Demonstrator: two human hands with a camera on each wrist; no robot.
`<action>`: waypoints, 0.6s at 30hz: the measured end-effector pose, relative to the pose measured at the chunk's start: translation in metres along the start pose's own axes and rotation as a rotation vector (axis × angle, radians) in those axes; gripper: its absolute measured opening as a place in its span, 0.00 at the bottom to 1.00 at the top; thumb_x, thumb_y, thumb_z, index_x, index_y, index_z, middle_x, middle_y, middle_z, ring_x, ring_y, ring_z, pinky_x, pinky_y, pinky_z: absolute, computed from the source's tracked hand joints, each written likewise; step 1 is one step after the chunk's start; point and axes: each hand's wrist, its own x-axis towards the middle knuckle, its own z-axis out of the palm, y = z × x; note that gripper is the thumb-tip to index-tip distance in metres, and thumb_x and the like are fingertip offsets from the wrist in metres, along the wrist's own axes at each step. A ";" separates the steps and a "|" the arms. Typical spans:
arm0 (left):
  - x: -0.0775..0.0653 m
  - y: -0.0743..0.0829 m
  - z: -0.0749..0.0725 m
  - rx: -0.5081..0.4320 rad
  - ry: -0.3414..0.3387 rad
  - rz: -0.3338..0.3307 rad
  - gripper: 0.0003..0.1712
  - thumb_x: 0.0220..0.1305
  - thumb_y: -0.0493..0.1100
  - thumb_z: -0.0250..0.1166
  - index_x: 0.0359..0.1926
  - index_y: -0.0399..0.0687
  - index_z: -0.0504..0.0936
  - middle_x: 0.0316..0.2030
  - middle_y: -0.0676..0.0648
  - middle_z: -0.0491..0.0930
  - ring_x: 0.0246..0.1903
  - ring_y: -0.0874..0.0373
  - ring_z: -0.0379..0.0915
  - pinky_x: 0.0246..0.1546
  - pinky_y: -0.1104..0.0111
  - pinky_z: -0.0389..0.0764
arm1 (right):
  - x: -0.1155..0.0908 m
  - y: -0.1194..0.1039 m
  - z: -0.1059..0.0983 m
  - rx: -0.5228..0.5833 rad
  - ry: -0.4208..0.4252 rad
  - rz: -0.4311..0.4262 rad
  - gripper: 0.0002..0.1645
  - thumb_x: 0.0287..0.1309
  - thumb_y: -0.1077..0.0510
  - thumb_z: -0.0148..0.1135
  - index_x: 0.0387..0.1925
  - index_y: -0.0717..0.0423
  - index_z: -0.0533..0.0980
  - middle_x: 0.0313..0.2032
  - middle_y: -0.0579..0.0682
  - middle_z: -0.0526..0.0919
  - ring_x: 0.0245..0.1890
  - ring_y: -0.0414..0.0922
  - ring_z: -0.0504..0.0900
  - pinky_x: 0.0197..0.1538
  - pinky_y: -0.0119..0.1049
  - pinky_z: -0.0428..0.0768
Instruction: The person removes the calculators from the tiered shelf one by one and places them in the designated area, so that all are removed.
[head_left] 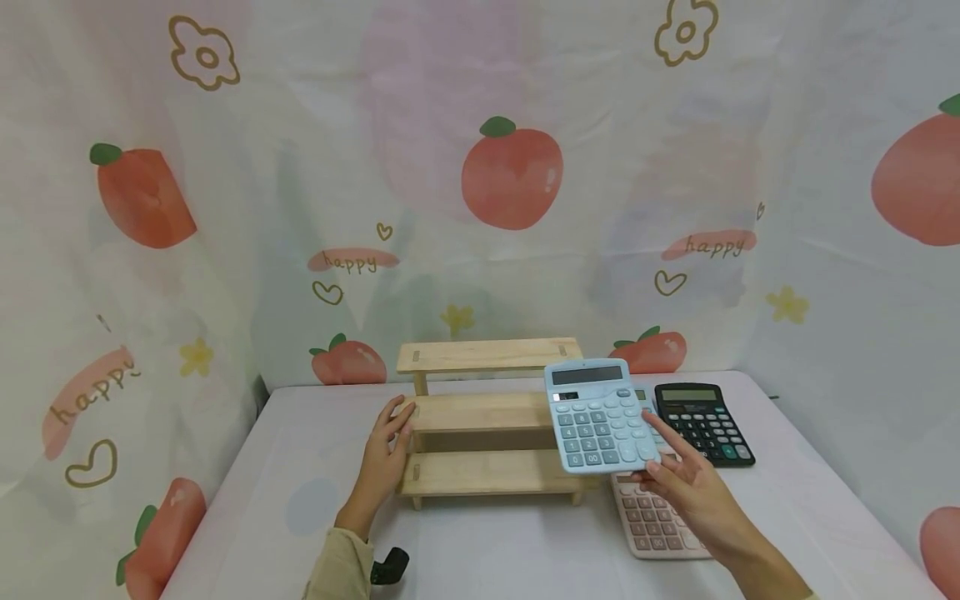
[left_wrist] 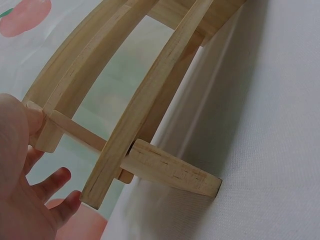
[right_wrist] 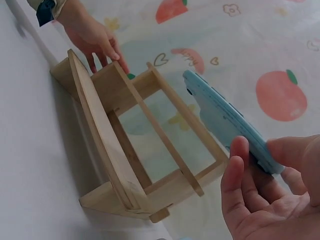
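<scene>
A three-step wooden display rack [head_left: 480, 412] stands at the middle of the table. My left hand [head_left: 386, 450] is at its left end, thumb and fingers gripping the end of the middle shelf [left_wrist: 46, 142], with the other fingers spread beside it. My right hand [head_left: 686, 492] holds a light blue calculator [head_left: 600, 417] by its lower right corner, thumb on one face and fingers on the other. In the head view the calculator is tilted, keys facing me, and overlaps the right ends of the shelves. The right wrist view shows the calculator [right_wrist: 227, 120] edge-on, beside the rack.
Right of the rack lie a black calculator [head_left: 705, 425] and a pink calculator [head_left: 652, 521], the latter partly covered by my right hand. Another light blue calculator [head_left: 642, 398] shows behind the held one. A printed fabric backdrop [head_left: 510, 275] surrounds the white table [head_left: 510, 558].
</scene>
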 end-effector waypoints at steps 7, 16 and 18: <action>-0.001 0.001 0.000 -0.004 -0.008 -0.003 0.23 0.76 0.39 0.55 0.67 0.35 0.75 0.73 0.36 0.64 0.62 0.39 0.70 0.56 0.44 0.71 | -0.007 0.003 -0.008 -0.041 0.030 0.019 0.42 0.77 0.66 0.46 0.82 0.42 0.43 0.57 0.35 0.80 0.46 0.37 0.85 0.50 0.27 0.82; 0.000 0.003 0.000 -0.006 -0.002 0.001 0.23 0.76 0.39 0.56 0.67 0.34 0.75 0.73 0.36 0.64 0.62 0.39 0.71 0.56 0.46 0.70 | -0.016 0.008 -0.022 -0.051 0.055 0.036 0.42 0.77 0.66 0.45 0.81 0.37 0.44 0.54 0.35 0.83 0.44 0.35 0.85 0.50 0.27 0.82; 0.000 0.002 -0.001 -0.003 -0.002 0.001 0.23 0.76 0.39 0.56 0.67 0.34 0.75 0.73 0.36 0.64 0.62 0.40 0.71 0.56 0.46 0.71 | -0.018 0.010 -0.026 -0.060 0.070 0.054 0.42 0.77 0.66 0.45 0.81 0.37 0.44 0.53 0.35 0.83 0.44 0.36 0.84 0.50 0.27 0.82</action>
